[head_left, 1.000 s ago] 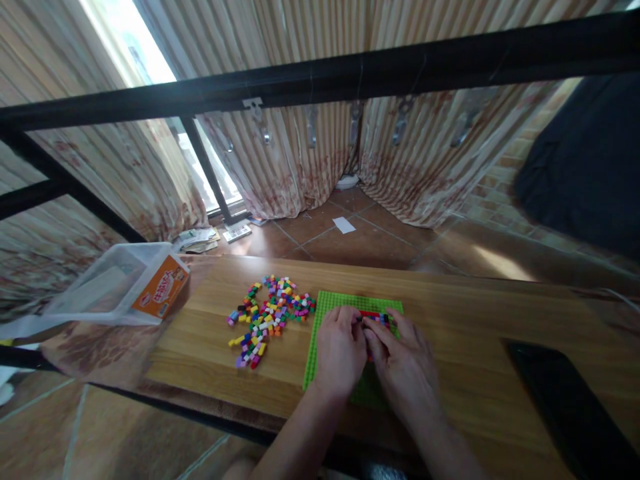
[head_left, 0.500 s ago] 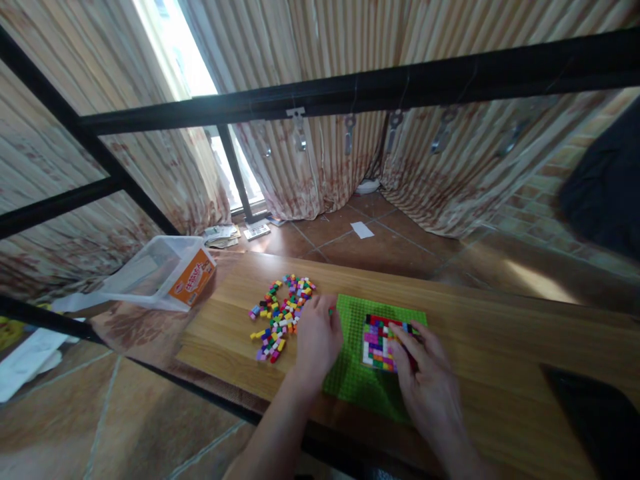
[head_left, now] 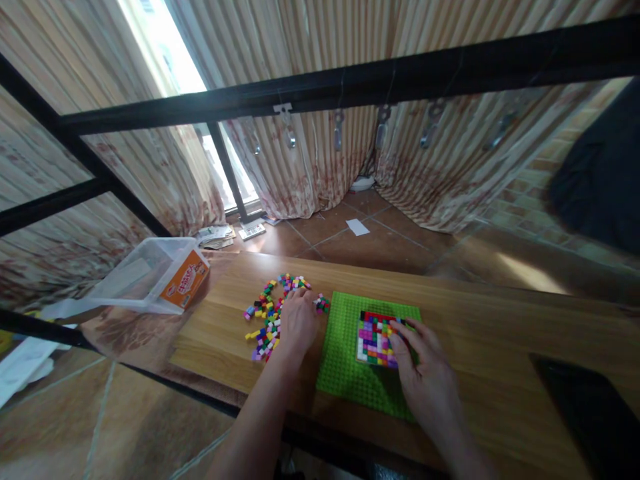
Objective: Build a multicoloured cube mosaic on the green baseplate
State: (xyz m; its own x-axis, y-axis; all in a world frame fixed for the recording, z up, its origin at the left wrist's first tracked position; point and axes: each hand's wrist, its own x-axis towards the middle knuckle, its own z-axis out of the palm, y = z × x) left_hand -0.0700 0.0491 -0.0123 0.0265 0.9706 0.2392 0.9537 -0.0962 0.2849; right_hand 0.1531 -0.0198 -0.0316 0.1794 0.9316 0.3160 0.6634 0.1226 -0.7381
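My left hand (head_left: 299, 322) is at the right side of a scattered pile of small coloured toy bricks (head_left: 270, 311), its fingers bent down and close together. Whatever lies between its fingertips is hidden. A square panel of toy bricks (head_left: 373, 340) in pink, purple, white, red and other colours sits over the green studded baseplate (head_left: 340, 360). Around the panel's right edge curls my right hand (head_left: 427, 363), thumb and fingers gripping it and covering that side. A few loose bricks (head_left: 322, 304) lie between my left hand and the baseplate.
The wooden board (head_left: 480, 333) carries the bricks and baseplate. A clear plastic box (head_left: 145, 267) with an orange label stands to the left. A dark flat object (head_left: 580, 407) lies at the right. Beyond the board runs a black metal bar (head_left: 310, 103) in front of curtains.
My left hand has moved left from the baseplate's edge to the brick pile, uncovering the few loose bricks beside the plate. My right hand stays at the panel. The view has shifted slightly.
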